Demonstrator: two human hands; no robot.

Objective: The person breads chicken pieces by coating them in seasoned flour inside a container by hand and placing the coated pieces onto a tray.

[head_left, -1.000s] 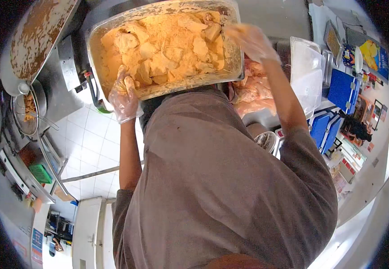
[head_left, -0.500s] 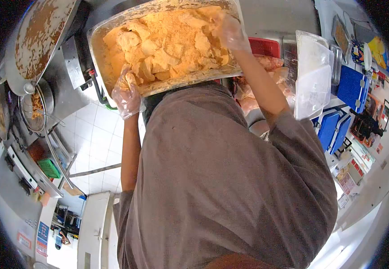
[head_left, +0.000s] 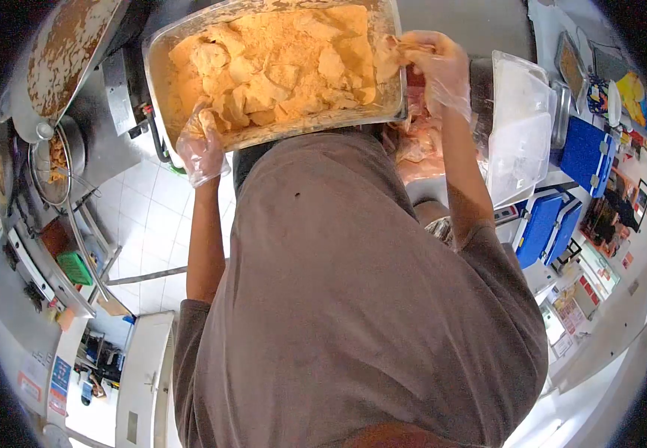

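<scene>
A large tub (head_left: 245,140) holds orange breading with several coated meat pieces (head_left: 264,86) in it. My left hand (head_left: 202,153), in a clear plastic glove, is closed on a coated piece (head_left: 208,122) at the tub's near left corner. At the tub's right rim my right hand (head_left: 443,71), also gloved, pinches another coated piece (head_left: 389,56), which hangs over the rim. Below and beside my right forearm lies raw meat (head_left: 419,145), partly hidden by the arm.
A clear plastic bin (head_left: 519,131) stands to the right, with blue cases (head_left: 544,224) beyond it. At the left are a strainer with fried bits (head_left: 56,160), a large coated pan (head_left: 66,56) and a green basket (head_left: 75,267).
My right hand has moved from inside the tub rightward past its rim, with a coated piece now visible in its fingers. My left hand has shifted slightly left.
</scene>
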